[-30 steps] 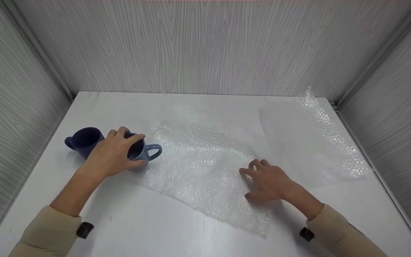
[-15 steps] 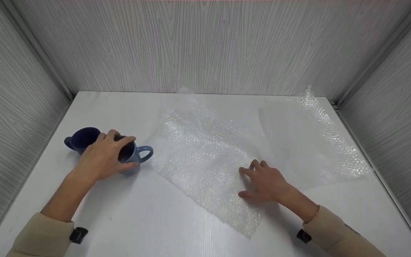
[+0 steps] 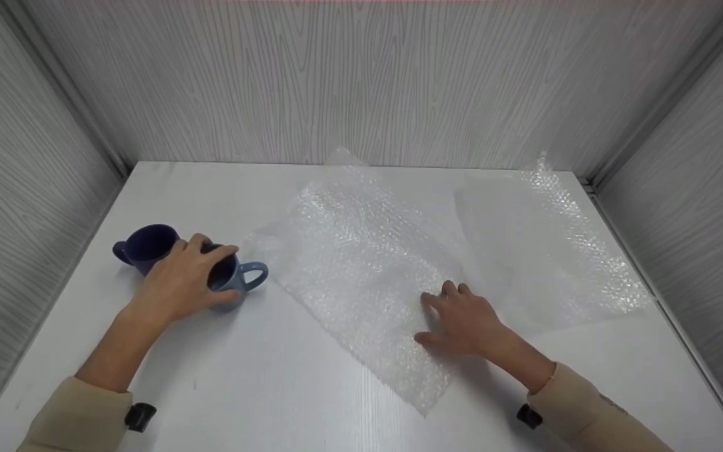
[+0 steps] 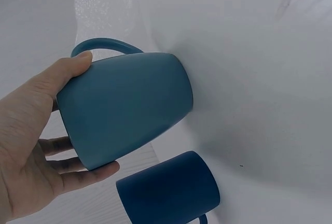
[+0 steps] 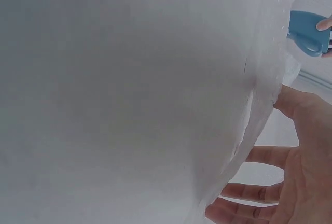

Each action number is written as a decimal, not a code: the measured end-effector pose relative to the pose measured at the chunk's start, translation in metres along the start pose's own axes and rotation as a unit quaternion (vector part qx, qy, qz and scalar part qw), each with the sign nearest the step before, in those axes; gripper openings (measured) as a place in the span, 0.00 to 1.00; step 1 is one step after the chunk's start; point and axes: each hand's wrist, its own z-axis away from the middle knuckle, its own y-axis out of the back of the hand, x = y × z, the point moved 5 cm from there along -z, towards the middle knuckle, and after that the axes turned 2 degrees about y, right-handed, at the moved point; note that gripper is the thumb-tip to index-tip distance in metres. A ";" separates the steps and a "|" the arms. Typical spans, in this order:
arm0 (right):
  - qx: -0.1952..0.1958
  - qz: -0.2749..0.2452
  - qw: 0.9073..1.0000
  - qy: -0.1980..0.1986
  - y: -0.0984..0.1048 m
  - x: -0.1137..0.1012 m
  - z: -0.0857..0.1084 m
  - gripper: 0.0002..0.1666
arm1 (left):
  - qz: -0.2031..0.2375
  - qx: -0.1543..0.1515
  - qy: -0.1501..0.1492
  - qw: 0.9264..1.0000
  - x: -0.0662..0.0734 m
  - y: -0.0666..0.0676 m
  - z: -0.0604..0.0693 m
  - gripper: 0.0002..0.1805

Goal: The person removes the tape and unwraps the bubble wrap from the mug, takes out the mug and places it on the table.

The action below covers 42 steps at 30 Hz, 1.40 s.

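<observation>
My left hand (image 3: 176, 279) holds a light blue mug (image 4: 127, 105) by the rim from above, thumb on one side and fingertips on the other. The mug stands on the table with its handle pointing right. Just left of it is a dark blue mug (image 3: 150, 243), its handle to the left, partly hidden by the hand. A sheet of clear bubble wrap (image 3: 349, 276) lies askew mid-table. My right hand (image 3: 465, 320) touches its right side with spread, slightly bent fingers; the right wrist view shows fingertips at the sheet's edge (image 5: 254, 125).
A second bubble wrap sheet (image 3: 524, 251) lies flat at the right, meeting the first one's right side. The white table (image 3: 261, 389) is enclosed by grey wood-grain panels (image 3: 361, 81) at the back and both sides.
My left hand has moved the light blue mug slightly left, towards the dark one. The middle bubble wrap has turned clockwise, its far corner now at the back panel. My right hand has shifted slightly left.
</observation>
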 end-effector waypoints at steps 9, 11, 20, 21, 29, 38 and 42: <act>-0.025 0.005 1.000 -0.011 0.000 0.003 -0.005 0.41 | 0.003 -0.009 0.003 1.000 -0.004 -0.003 -0.004 0.42; -0.036 -0.001 0.999 -0.011 0.000 0.004 -0.005 0.40 | 0.001 -0.010 0.003 1.000 -0.004 -0.003 -0.004 0.42; -0.034 -0.001 0.999 -0.006 0.002 0.004 -0.006 0.38 | 0.005 -0.010 0.004 1.000 -0.005 -0.003 -0.003 0.42; -0.034 0.000 0.999 -0.007 0.002 0.004 -0.006 0.38 | 0.005 -0.010 0.004 1.000 -0.004 -0.003 -0.003 0.42; -0.043 -0.005 0.999 -0.012 0.002 0.005 -0.006 0.38 | -0.042 0.004 -0.010 0.999 0.007 0.000 -0.005 0.45; -0.038 0.001 0.999 -0.012 0.001 0.005 -0.003 0.41 | -0.063 0.097 -0.088 0.989 0.052 -0.009 -0.010 0.40; -0.037 0.005 0.999 -0.011 0.000 0.005 -0.004 0.41 | -0.061 0.115 -0.112 0.985 0.074 -0.021 -0.011 0.39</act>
